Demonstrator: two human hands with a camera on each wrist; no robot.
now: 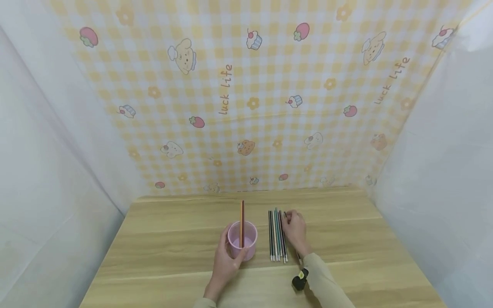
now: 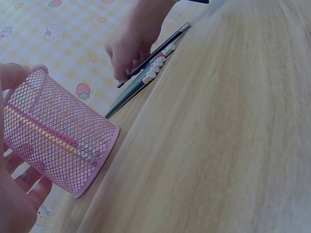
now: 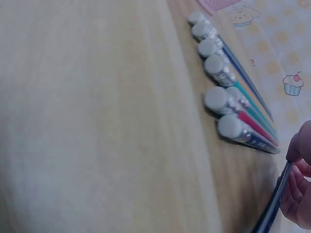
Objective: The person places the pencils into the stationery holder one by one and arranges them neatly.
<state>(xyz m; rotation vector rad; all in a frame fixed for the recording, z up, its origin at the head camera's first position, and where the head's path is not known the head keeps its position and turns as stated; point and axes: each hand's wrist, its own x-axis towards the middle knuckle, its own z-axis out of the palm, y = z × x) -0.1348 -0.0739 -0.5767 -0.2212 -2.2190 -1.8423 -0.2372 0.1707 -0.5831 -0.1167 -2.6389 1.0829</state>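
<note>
Tabletop (image 1: 173, 252): pale wood grain, runs back to the wall.
Left hand (image 1: 226, 264): wrapped round upright pink mesh cup (image 1: 250, 252).
Right hand (image 1: 296, 229): pinching dark pencil (image 3: 273, 205) near its far end.
Dark pencil axis: near to far, far end slanting left; right of pencil row (image 1: 277, 235).
Pencil row: flat, roughly parallel, white erasers toward person.
Cup pencils (image 1: 242, 218): two, standing.
Backdrop (image 1: 269, 77): yellow-white gingham, white side walls (image 1: 42, 141).

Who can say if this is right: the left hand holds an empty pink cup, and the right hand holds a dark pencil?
The pink cup is not empty: the head view shows pencils standing in it. The left hand does hold it, and the right hand holds a dark pencil.
</note>
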